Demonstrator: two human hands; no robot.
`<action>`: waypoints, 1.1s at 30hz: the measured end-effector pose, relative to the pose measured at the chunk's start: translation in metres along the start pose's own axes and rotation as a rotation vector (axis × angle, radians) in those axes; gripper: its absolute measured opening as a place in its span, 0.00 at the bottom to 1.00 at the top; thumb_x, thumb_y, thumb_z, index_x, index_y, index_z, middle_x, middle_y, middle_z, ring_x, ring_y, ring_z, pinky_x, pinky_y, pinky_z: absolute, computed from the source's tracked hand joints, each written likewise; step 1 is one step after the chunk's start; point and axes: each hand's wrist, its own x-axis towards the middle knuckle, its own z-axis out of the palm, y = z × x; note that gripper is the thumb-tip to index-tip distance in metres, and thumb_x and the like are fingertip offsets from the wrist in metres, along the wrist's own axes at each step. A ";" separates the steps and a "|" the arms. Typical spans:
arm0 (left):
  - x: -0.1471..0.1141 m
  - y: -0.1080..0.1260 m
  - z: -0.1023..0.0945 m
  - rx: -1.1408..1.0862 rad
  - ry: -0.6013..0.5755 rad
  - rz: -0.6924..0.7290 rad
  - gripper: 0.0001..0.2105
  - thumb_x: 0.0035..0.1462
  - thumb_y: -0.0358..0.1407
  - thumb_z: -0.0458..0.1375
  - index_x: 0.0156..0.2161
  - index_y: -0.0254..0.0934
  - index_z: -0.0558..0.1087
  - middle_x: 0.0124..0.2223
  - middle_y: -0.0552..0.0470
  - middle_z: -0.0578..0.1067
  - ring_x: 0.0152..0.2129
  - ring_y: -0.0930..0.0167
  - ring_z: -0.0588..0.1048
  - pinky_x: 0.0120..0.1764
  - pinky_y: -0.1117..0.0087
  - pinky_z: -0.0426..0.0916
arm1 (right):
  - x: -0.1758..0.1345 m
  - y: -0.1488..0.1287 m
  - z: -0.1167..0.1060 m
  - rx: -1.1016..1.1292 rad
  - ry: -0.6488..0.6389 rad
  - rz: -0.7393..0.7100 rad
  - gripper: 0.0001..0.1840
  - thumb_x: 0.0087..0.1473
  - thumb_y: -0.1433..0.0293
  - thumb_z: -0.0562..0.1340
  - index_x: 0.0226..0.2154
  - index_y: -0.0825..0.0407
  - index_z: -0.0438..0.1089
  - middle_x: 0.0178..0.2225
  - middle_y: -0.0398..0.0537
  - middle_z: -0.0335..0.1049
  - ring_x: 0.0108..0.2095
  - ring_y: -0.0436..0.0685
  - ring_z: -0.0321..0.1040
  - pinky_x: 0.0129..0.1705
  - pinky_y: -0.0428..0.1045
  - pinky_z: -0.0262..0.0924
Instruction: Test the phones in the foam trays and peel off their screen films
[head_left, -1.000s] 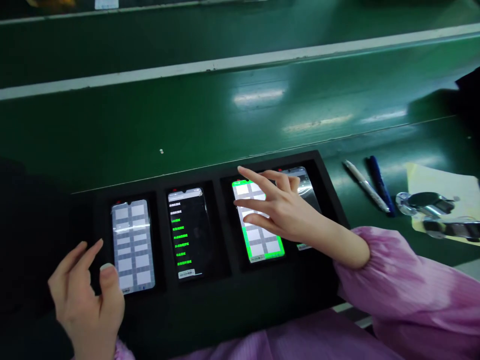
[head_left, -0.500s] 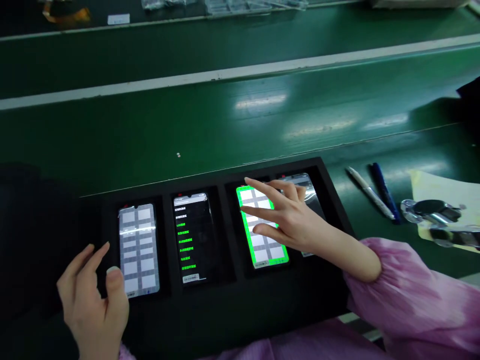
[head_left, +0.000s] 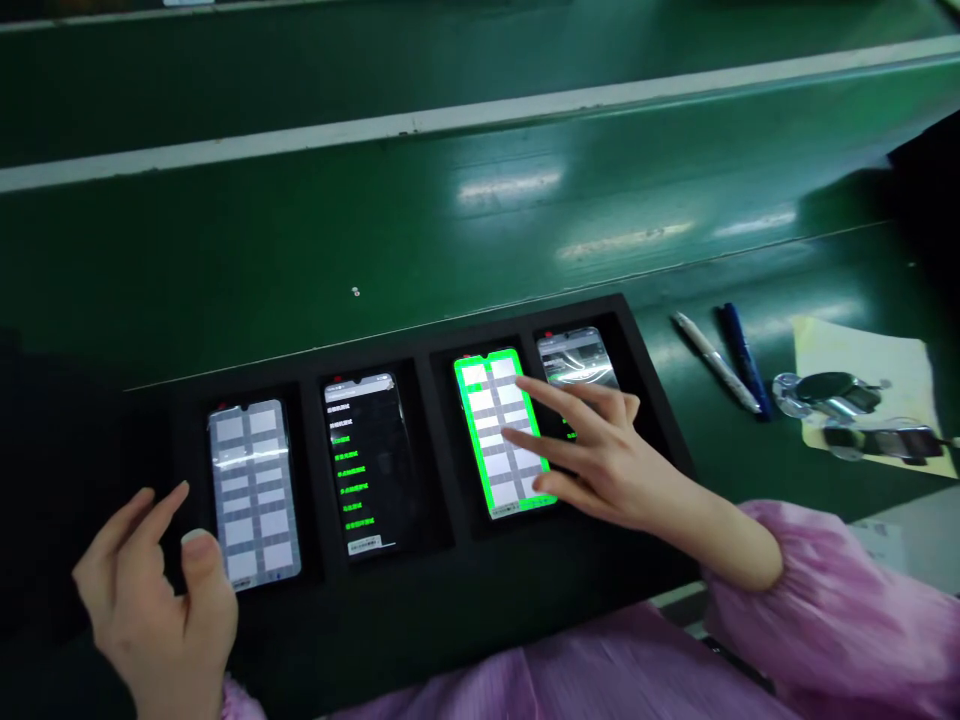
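Note:
Several smartphones lie face up in the slots of a black tray (head_left: 442, 560). My right hand (head_left: 600, 450) is over the phone with a green-bordered grid (head_left: 495, 430), fingers spread; whether a fingertip touches the glass I cannot tell. Partly behind that hand is the rightmost phone (head_left: 574, 350), with glare on its screen. A phone with a dark list screen (head_left: 364, 460) shows white and green lines of text. The leftmost phone (head_left: 255, 490) displays a grey and white grid. Beside its left edge hovers my left hand (head_left: 161, 590), empty, thumb and fingers apart.
Right of the tray lie a white pen (head_left: 716, 362) and a blue pen (head_left: 744, 360). Farther right, shiny dark objects with clear parts (head_left: 836, 395) rest on a yellowish paper (head_left: 900, 360). A green raised ledge (head_left: 300, 250) runs behind the tray.
My right hand has shifted right across the green-bordered phone, and a small green patch now shows near its grid's upper left. The whole view has moved slightly. My left hand stays beside the leftmost phone.

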 end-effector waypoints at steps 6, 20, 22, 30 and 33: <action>0.005 0.009 -0.003 0.006 -0.025 -0.032 0.34 0.69 0.53 0.50 0.59 0.21 0.77 0.61 0.25 0.74 0.63 0.40 0.70 0.64 0.36 0.64 | -0.043 -0.029 -0.005 -0.004 -0.003 -0.063 0.28 0.74 0.49 0.51 0.53 0.45 0.80 0.69 0.56 0.62 0.53 0.65 0.64 0.48 0.58 0.53; 0.006 0.008 -0.003 0.007 -0.023 -0.012 0.30 0.68 0.51 0.50 0.60 0.28 0.77 0.62 0.31 0.74 0.63 0.44 0.70 0.66 0.39 0.63 | -0.015 -0.036 0.005 0.019 0.025 -0.027 0.30 0.72 0.45 0.50 0.51 0.43 0.80 0.71 0.54 0.60 0.56 0.66 0.63 0.47 0.58 0.50; 0.005 0.008 -0.002 0.010 -0.012 -0.008 0.30 0.67 0.51 0.51 0.60 0.28 0.78 0.62 0.31 0.75 0.63 0.44 0.70 0.66 0.40 0.64 | -0.010 -0.039 0.006 0.030 0.023 -0.029 0.30 0.72 0.45 0.50 0.51 0.43 0.80 0.71 0.54 0.60 0.56 0.65 0.63 0.48 0.58 0.50; 0.011 0.013 -0.003 0.031 -0.059 -0.028 0.35 0.66 0.53 0.49 0.57 0.20 0.78 0.59 0.24 0.75 0.62 0.38 0.70 0.66 0.33 0.61 | -0.042 -0.014 -0.002 -0.045 0.084 0.041 0.25 0.75 0.51 0.51 0.52 0.41 0.81 0.66 0.55 0.67 0.55 0.65 0.63 0.48 0.58 0.50; 0.012 0.015 -0.003 0.045 -0.050 -0.049 0.36 0.66 0.54 0.48 0.56 0.19 0.78 0.58 0.23 0.75 0.60 0.37 0.71 0.65 0.33 0.64 | -0.047 -0.010 -0.005 -0.062 0.104 0.060 0.24 0.74 0.52 0.52 0.51 0.42 0.81 0.66 0.56 0.65 0.55 0.66 0.63 0.48 0.59 0.50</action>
